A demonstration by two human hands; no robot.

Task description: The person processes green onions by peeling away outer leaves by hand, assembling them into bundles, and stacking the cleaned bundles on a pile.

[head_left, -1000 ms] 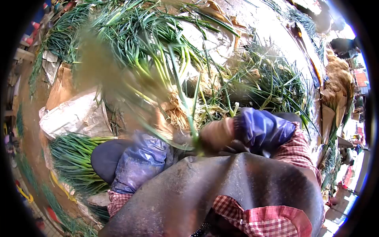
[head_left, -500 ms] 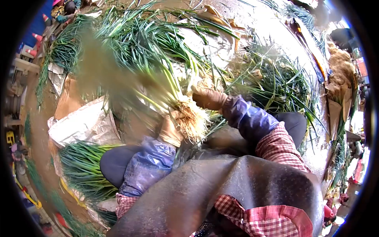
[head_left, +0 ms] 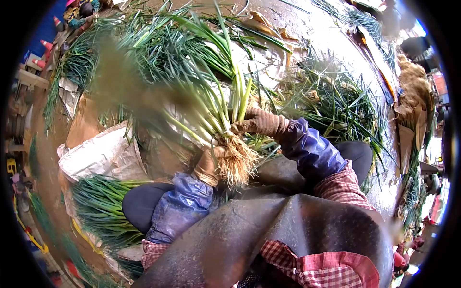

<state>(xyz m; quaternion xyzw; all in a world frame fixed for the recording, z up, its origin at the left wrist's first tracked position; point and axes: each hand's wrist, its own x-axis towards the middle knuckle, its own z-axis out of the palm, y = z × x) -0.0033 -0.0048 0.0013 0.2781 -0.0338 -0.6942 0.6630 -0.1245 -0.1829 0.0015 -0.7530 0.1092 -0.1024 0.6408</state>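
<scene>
A bunch of green onions (head_left: 218,113) with white stems and a thick clump of pale roots (head_left: 236,158) is held in front of my lap. My left hand (head_left: 209,164), in a tan glove, is closed round the bunch at its lower left, beside the roots. On the other side my right hand (head_left: 261,122), gloved as well, closes on a few upright green onion stalks (head_left: 240,91) against the bunch. Its fingertips are partly hidden by the stems. The leaves fan away from me, partly behind a brown blur on the lens.
Piled green onions (head_left: 158,45) lie ahead, and another heap (head_left: 331,98) is to the right. A further bundle (head_left: 103,206) rests by my left knee, below a white sack (head_left: 108,151). A person (head_left: 84,12) is at far upper left. A dark apron (head_left: 269,225) covers my lap.
My right hand has shifted slightly right, and stalks at its fingers now stand upright against the bunch. The roots hang a little lower. My left hand has hardly moved.
</scene>
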